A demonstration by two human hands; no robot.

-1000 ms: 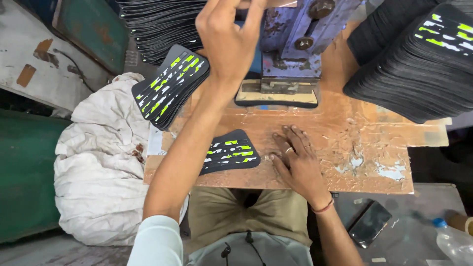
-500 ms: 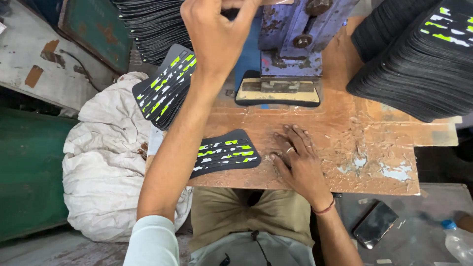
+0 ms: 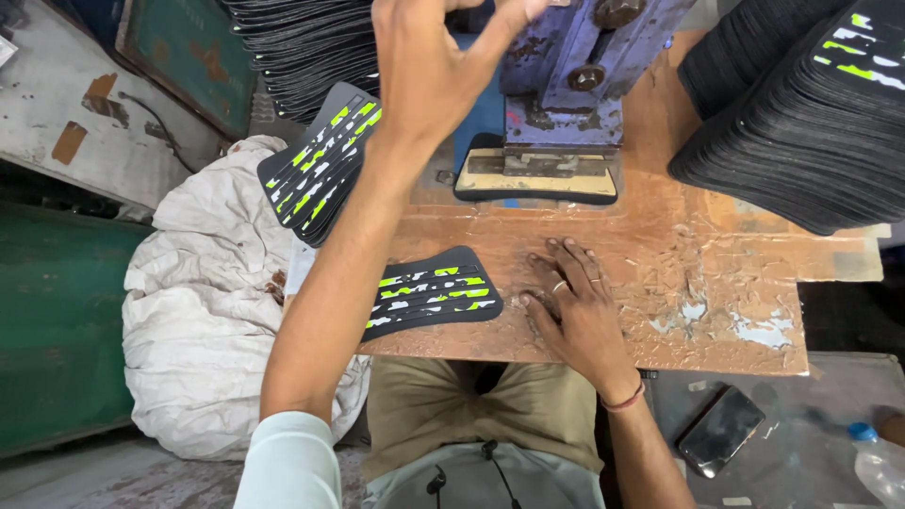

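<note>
My left hand (image 3: 429,71) is raised high by the top of a blue press (image 3: 589,71). Its fingertips reach the frame's upper edge, so what they touch is hidden. My right hand (image 3: 570,302) lies flat on the worn wooden bench (image 3: 698,273), fingers spread and holding nothing. Just left of it, under my left forearm, lies a black shaped piece with green and white stripes (image 3: 438,292). Below the press head sits a black die block with a tan top (image 3: 537,179).
A small stack of striped pieces (image 3: 316,170) leans off the bench's left side above a white sack (image 3: 203,320). Tall stacks of black pieces stand at the right (image 3: 792,123) and back left (image 3: 302,42). A phone (image 3: 721,429) and a bottle (image 3: 877,462) lie low at right.
My left hand has stayed raised by the press, shifting only slightly. My right hand and the striped piece have not moved.
</note>
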